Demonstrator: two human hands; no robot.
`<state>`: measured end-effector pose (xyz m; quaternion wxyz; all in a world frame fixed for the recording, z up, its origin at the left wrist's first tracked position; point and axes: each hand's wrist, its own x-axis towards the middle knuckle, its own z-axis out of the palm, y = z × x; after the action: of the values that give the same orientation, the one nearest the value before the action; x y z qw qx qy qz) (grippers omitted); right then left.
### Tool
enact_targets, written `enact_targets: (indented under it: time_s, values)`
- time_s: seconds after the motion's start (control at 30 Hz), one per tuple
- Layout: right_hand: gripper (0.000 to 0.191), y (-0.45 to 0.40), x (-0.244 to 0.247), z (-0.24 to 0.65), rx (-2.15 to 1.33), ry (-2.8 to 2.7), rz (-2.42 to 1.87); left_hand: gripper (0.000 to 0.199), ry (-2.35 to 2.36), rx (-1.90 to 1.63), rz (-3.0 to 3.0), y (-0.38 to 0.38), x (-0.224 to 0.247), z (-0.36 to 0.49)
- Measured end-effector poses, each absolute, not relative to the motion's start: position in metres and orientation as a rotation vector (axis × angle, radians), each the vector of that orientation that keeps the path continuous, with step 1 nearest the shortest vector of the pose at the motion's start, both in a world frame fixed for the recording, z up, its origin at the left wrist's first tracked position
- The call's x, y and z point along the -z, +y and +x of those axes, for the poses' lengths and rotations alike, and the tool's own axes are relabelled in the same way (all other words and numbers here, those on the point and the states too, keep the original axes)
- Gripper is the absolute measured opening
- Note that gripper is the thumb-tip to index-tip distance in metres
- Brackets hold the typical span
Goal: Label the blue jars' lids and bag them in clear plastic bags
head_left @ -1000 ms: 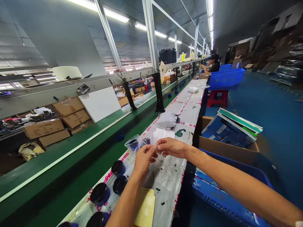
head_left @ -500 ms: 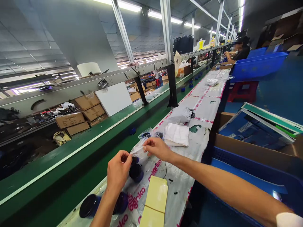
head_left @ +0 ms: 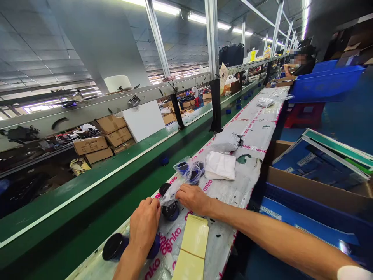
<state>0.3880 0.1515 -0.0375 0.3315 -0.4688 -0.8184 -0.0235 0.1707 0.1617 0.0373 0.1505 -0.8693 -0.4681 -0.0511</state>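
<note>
My left hand (head_left: 144,225) and my right hand (head_left: 192,198) pinch a small clear plastic bag (head_left: 167,196) between them, low over the work surface. Beneath it stands a dark jar with a blue base (head_left: 170,210), and a black lid (head_left: 164,189) lies just beyond. Two clear bags with dark blue contents (head_left: 188,171) sit ahead of my right hand. Further on are a folded white cloth (head_left: 220,166) and a grey plastic bag (head_left: 224,142). A black-topped blue jar (head_left: 114,247) is under my left wrist, and yellow label sheets (head_left: 194,236) lie below my right forearm.
The printed plastic-covered bench (head_left: 247,155) runs far ahead beside a green conveyor (head_left: 87,186). At its far end, a co-worker (head_left: 301,62) works near blue crates (head_left: 329,83). To the right stand a cardboard box (head_left: 317,167) with blue packaging and a blue crate (head_left: 305,210).
Both hands have dropped lower with the clear bag, down to the jar. The view has shifted slightly to the left, and the hands are nearer the surface than before.
</note>
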Motion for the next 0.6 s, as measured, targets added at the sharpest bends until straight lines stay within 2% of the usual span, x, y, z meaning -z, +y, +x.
enact_targets:
  time_s: [0.43, 0.6]
  values:
    - [0.011, 0.135, 0.027, 0.391, 0.139, -2.237, -1.175, 0.028, -1.217, -0.12, -2.552, 0.152, -0.044, 0.173]
    - [0.011, 0.133, 0.027, 0.396, 0.305, -2.343, -1.071, 0.029, -1.17, -0.161, -2.579, 0.152, -0.043, 0.171]
